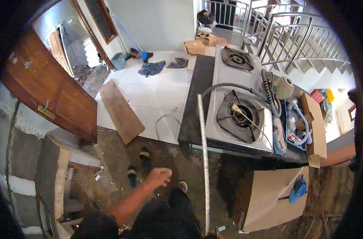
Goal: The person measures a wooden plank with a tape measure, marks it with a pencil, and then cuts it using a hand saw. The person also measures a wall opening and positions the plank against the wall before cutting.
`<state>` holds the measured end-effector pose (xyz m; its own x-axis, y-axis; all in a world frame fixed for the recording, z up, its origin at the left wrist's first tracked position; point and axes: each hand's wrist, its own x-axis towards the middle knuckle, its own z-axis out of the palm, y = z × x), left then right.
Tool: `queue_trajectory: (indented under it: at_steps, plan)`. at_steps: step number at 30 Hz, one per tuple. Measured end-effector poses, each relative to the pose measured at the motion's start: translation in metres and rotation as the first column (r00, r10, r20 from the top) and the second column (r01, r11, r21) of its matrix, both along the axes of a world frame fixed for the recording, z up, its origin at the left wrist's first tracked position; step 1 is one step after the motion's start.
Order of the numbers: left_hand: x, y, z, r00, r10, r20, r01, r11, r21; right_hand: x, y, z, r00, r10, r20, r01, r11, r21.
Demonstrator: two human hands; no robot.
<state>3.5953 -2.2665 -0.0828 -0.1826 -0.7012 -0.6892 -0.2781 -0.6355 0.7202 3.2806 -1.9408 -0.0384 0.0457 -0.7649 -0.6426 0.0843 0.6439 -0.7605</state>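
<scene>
My left hand (161,177) hangs over the dirty floor in front of my dark clothes, its fingers curled in with nothing seen in them. A long, pale, ribbed pole (203,159) runs from the lower edge up to the counter's front corner. At its lower end only a sliver of my right hand (214,236) shows, apparently round the pole; most of that hand is cut off. Past the pole's top, a two-burner gas stove (213,127) stands on the dark counter (195,107). A whitish brush-like tool (236,108) with a cord lies across its near burner.
A wooden board (121,111) lies on the floor left of the counter, by an open brown door (54,83). Dark sandals (145,152) are near my feet. Cardboard (273,199) with a blue item (298,190) is at right. Behind the stove rise stairs with metal railings (297,40).
</scene>
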Motion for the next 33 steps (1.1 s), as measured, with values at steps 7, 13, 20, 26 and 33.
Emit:
queue_trajectory:
  at_steps: [7, 13, 20, 26, 33]
  plan:
    - [-0.042, -0.153, -0.005, 0.988, 0.038, -0.147, -0.048, 0.997, -0.065, 0.068, 0.014, 0.071, 0.980, -0.180, -0.084, 0.194, 0.958, 0.212]
    - [-0.088, -0.263, 0.012, 0.972, 0.094, -0.214, -0.134, 0.974, -0.181, 0.145, 0.009, 0.073, 0.937, -0.163, -0.309, 0.220, 0.962, 0.162]
    - [-0.133, -0.369, 0.005, 0.950, -0.061, -0.307, 0.027, 0.993, -0.113, 0.224, -0.085, 0.074, 0.806, -0.228, -0.546, 0.268, 0.963, -0.006]
    - [-0.157, -0.444, -0.010, 0.854, -0.156, -0.497, 0.176, 0.984, -0.006, 0.215, -0.226, 0.059, 0.575, -0.201, -0.793, 0.154, 0.979, -0.136]
    - [-0.204, -0.505, -0.010, 0.823, -0.108, -0.558, -0.005, 0.981, -0.196, 0.192, -0.354, 0.073, 0.392, -0.193, -0.900, 0.142, 0.979, -0.148]
